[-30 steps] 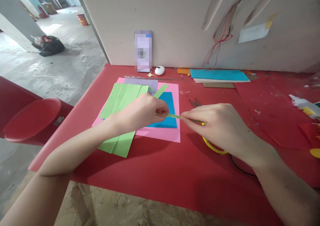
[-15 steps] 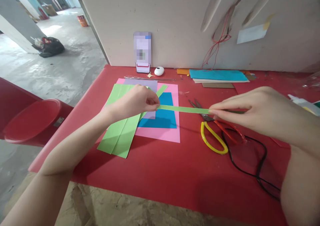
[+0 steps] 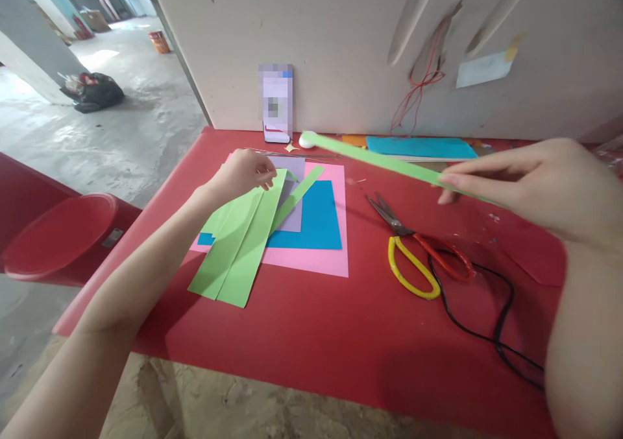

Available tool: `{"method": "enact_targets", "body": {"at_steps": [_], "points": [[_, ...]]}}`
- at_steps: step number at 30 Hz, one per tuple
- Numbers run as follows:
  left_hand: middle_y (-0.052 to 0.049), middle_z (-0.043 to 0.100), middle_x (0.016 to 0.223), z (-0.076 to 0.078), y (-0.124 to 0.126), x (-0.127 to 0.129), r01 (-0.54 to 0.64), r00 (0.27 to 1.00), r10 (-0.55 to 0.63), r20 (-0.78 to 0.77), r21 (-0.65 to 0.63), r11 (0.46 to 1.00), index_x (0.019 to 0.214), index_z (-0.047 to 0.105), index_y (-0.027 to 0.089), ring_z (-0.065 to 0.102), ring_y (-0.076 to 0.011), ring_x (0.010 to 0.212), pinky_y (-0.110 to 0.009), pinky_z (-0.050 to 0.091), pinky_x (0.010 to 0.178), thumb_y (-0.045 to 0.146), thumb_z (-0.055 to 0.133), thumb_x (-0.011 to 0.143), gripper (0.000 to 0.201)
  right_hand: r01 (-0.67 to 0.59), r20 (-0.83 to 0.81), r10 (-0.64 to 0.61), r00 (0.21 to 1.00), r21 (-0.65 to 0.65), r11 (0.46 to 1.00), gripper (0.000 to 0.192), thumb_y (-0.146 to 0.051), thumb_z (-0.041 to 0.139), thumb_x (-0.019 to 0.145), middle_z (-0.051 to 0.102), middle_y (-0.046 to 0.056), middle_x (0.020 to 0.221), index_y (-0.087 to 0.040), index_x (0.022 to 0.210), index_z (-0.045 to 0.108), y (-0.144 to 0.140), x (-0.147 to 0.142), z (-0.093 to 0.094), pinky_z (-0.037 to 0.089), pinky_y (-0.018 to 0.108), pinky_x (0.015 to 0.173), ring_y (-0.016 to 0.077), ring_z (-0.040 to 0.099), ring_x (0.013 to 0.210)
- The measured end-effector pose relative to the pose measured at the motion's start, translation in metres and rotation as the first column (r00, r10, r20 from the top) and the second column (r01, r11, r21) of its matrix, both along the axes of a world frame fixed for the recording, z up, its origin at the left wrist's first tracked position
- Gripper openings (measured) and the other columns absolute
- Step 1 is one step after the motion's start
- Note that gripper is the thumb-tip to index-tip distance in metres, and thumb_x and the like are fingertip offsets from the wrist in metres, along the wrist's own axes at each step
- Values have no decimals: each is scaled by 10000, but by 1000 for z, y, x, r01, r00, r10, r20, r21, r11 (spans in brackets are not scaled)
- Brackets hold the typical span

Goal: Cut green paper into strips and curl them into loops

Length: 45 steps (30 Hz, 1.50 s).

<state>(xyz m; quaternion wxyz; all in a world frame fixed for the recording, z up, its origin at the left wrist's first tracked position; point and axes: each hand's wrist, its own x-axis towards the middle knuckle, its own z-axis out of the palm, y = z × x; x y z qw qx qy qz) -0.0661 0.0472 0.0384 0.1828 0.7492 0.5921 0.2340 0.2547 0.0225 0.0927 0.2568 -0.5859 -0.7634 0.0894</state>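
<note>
Since a moment ago the right hand (image 3: 530,183) has lifted the long green paper strip (image 3: 374,159), pinched, pointing toward the desk's far edge; left hand (image 3: 243,174), released, touches green sheets (image 3: 238,241)

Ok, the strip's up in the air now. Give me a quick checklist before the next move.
1. Green strip pinched in right hand: ok.
2. Strip free of the sheets, lifted above the table: ok.
3. Left hand on the top edge of the green sheet: ok.
4. Scissors flat on the table, touched by neither hand: ok.
5. Black cable by the scissor handles, close to the right arm: not ok.
6. Strip's far end uncreased: cannot tell.
</note>
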Motion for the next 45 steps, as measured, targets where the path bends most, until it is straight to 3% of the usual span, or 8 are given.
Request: {"method": "enact_targets", "body": {"at_steps": [5,11,19,25,29,33,37,45], "points": [[-29,645,568,-4,-15,33,214,963,-191,189,-107,971,660,646,148,634,-125,663,-244,501,675,341,364,910,424,-355,-400,253,881,-207,911,258,-314,545,816,604,4,582,-180,601,594,-1,-35,-22,448,264,568,105,554,524],[-76,638,965,-11,-33,60,553,745,-319,585,-276,786,1128,532,175,624,-108,682,-184,491,483,242,541,812,323,-460,-361,356,862,-262,848,222,-340,496,852,543,-22,608,-170,836,638,-13,-64,-46,377,233,506,90,474,504],[-36,605,699,-11,-29,61,246,702,-54,710,-171,954,659,617,107,559,-84,609,-216,501,581,420,562,806,351,-446,-326,357,876,-263,856,233,-374,525,831,590,1,753,-195,916,649,-7,-58,-49,345,244,537,122,487,627],[-6,584,638,-15,-22,55,261,536,16,844,-184,948,659,613,117,538,-60,523,-185,455,507,392,600,796,307,-427,-337,308,890,-377,822,301,-405,476,856,579,3,615,-166,722,600,-4,-54,-44,376,251,516,108,495,516],[-31,619,665,-15,-23,57,331,558,-6,830,-216,919,652,637,99,539,-61,514,-190,458,507,396,590,799,335,-533,-425,355,832,-440,723,323,-408,417,883,606,5,592,-162,763,589,-10,-57,-43,410,246,510,102,519,466],[-32,618,619,-14,-21,55,300,568,-1,823,-206,931,600,637,92,538,-58,490,-188,458,519,382,597,797,353,-389,-257,310,915,-361,848,377,-435,454,860,536,-7,485,-172,620,579,-14,-54,-36,375,248,484,108,505,441],[-26,606,599,-17,-16,51,299,511,29,859,-210,931,596,628,96,539,-58,494,-182,448,515,421,603,784,376,-184,12,191,982,-202,962,236,-237,550,777,646,17,767,-223,1005,612,-13,-34,-37,434,277,604,172,609,698],[-8,592,616,-17,-14,50,315,435,62,898,-217,924,605,598,108,524,-51,490,-180,422,495,434,639,745,357,91,522,140,841,-391,916,495,-355,519,798,584,150,1077,-145,1245,482,-37,19,-79,464,368,675,313,592,940]]}}
